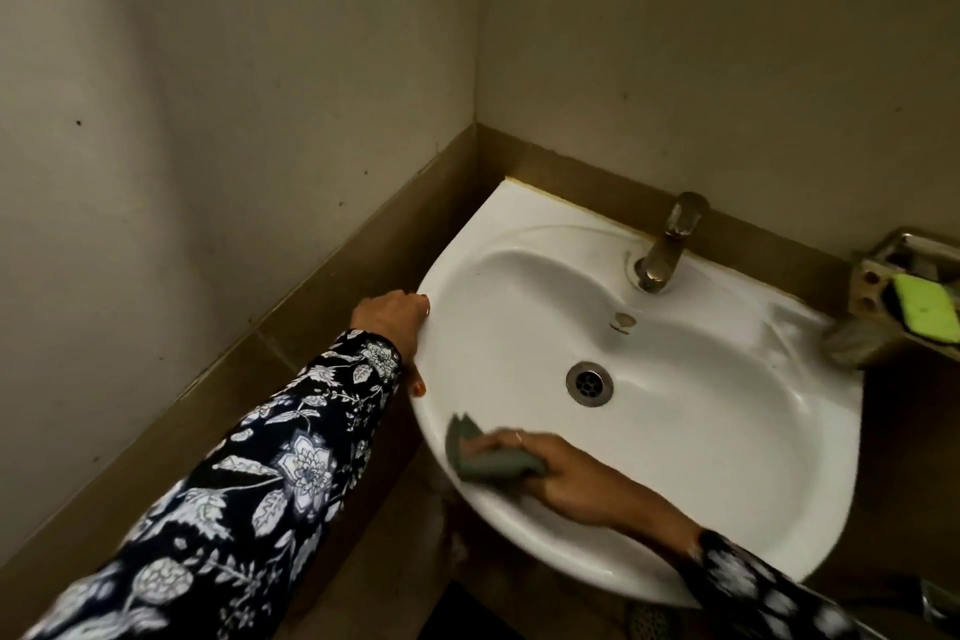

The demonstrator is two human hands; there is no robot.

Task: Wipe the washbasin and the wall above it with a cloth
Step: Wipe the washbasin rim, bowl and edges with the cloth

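So we press the cloth [485, 457] on the washbasin [727, 431] rim, right hand [571, 478] fingers curled around it, left hand [395, 322] fingers gripping the edge, wall [727, 42] seemingly untouched.

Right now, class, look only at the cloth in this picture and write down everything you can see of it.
The cloth is small, grey-green and looks soft, bunched into a crumpled wad with one corner sticking up at its left end. It lies on the near left inner slope of the white washbasin, below the drain. The right hand grips it, fingers curled over its top, pressing it against the basin. Slight motion blur hides its weave.
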